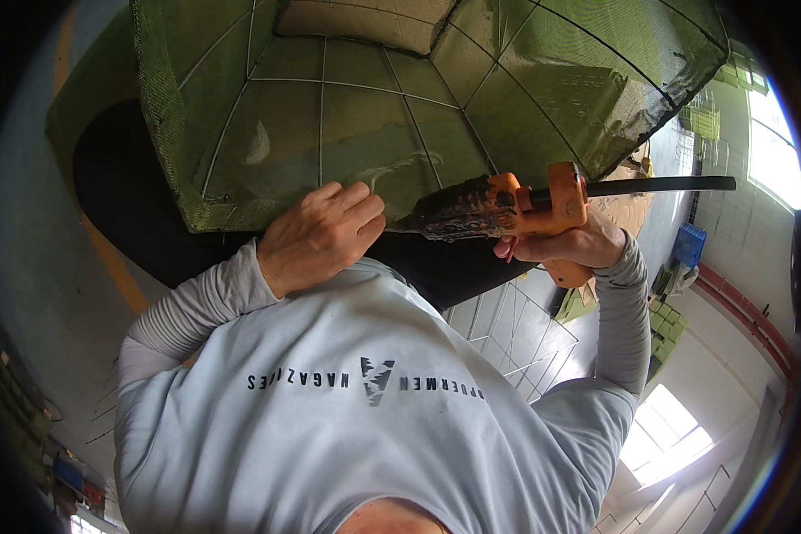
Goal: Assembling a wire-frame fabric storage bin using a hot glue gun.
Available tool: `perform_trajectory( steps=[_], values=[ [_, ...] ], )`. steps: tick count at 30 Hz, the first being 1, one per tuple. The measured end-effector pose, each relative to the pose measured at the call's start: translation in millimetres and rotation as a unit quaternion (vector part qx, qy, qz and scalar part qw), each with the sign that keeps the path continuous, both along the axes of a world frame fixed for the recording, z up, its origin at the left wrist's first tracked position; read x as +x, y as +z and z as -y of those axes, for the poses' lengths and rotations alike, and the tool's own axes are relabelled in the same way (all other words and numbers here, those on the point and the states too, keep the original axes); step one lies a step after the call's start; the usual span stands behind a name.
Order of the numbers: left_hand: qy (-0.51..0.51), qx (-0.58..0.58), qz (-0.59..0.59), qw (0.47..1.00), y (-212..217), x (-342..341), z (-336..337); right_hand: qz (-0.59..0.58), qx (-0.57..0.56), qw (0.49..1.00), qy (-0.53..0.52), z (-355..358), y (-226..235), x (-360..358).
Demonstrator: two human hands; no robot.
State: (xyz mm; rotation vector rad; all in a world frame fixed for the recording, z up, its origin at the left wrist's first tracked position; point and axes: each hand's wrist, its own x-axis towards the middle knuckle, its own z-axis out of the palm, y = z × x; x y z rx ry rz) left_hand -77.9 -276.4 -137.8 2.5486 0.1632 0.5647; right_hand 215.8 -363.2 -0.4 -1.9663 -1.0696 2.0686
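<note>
An orange hot glue gun (568,198) is gripped in my right hand (583,245). A long black glue stick (663,186) sticks out of its back end, and its front is crusted with dark residue. The nozzle points left, at the near edge of a green mesh cover (347,147) stretched over a wire frame (321,116). My left hand (320,230) is closed on that near edge, fingers curled over the mesh, just left of the nozzle. A pale strand, apparently glue (392,167), lies on the mesh beyond my fingers. The exact nozzle contact is hard to make out.
The covered frame rests across my dark-trousered legs (120,178). Bare wire frames (525,325) stand at my right, near green mesh pieces (666,334) and a blue crate (688,245). A yellow line (111,262) runs along the grey floor at left.
</note>
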Motion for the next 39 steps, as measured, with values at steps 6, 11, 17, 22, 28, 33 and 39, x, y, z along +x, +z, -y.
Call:
perform_trajectory(
  steps=[6, 11, 17, 22, 28, 33, 39],
  values=[
    [-0.002, -0.004, -0.011, 1.000, 2, -2, 0, -0.049, 0.114, 0.991, -0.043, 25, 2, 25],
    [0.000, -0.020, -0.010, 1.000, 12, 1, -2, -0.129, 0.397, 0.897, 0.146, 58, -6, 47],
    [0.006, 0.002, 0.019, 1.000, 25, 16, -21, -0.178, 0.386, 0.875, -0.232, 139, 4, 43],
    [0.052, 0.047, 0.035, 0.997, 25, 28, -37, -0.172, 0.540, 0.708, -0.422, 217, -46, 63],
    [0.080, 0.052, 0.002, 0.995, 48, 51, -84, -0.153, 0.573, 0.567, -0.572, 266, -101, 98],
    [0.076, 0.023, -0.016, 0.997, 68, 80, -100, -0.155, 0.549, 0.521, -0.635, 315, -157, 126],
    [0.120, 0.013, -0.031, 0.992, 74, 79, -116, -0.142, 0.490, 0.387, -0.769, 301, -200, 134]
  ],
)
